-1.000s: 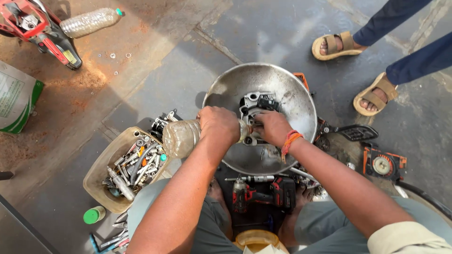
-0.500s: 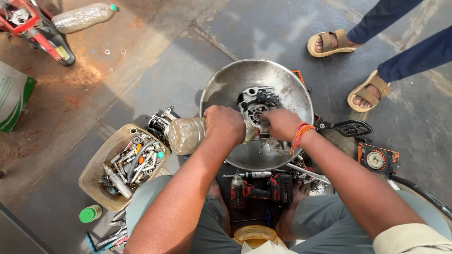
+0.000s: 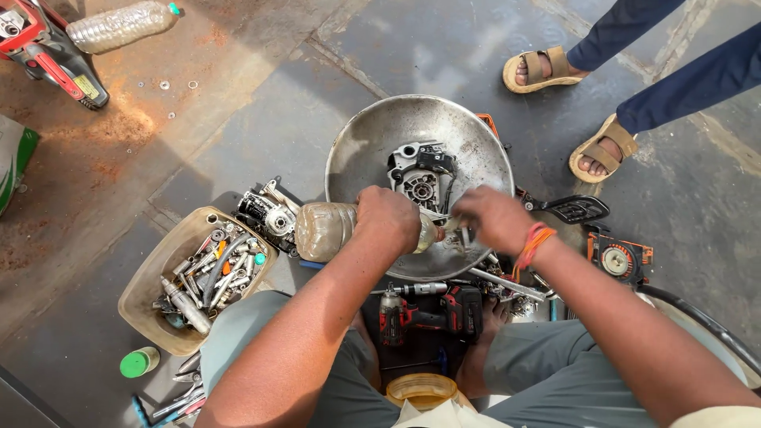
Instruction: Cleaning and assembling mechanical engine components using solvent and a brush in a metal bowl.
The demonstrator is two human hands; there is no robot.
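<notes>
Plastic bottle (image 3: 329,230) tipped in left hand (image 3: 388,218), right hand (image 3: 491,218) over metal bowl (image 3: 372,143)

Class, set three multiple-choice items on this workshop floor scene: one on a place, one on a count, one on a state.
1. Where does the grey metal engine casing lie?
A in the round metal basin
B in the tan tray
C on the drill

2. How many sandalled feet show at top right?
A one
B two
C four

3. How is the brownish plastic bottle held in the left hand?
A upright
B tipped sideways
C capped, lying on the floor

Answers: 1 A, it lies in the basin. 2 B, two sandals show. 3 B, its neck points toward the basin.
</notes>
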